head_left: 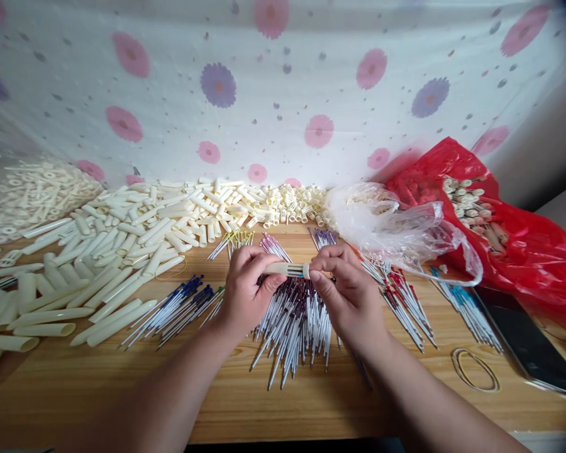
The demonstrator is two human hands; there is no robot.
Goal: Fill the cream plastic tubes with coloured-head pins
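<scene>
Held level above the table is a cream pen barrel (276,268) with dark slots near its right end. My left hand (248,286) is closed around the barrel's left part. My right hand (346,289) pinches the white ring-like end piece (306,270) at its right end, thumb and fingers pressed together. A bit of blue shows beside that piece; the rest is behind my fingers. Beneath both hands lies a pile of ink refills (295,327) with dark purple tips. Blue-tipped refills (170,311) lie left of my left hand, and red-tipped refills (408,302) right of my right hand.
Cream pen barrels (122,245) heap along the left and back, with slotted cream parts (283,204) at the rear. A clear plastic bag (387,226) and a red bag (523,245) stand back right. Rubber bands (474,371) and a black phone (531,340) lie at right.
</scene>
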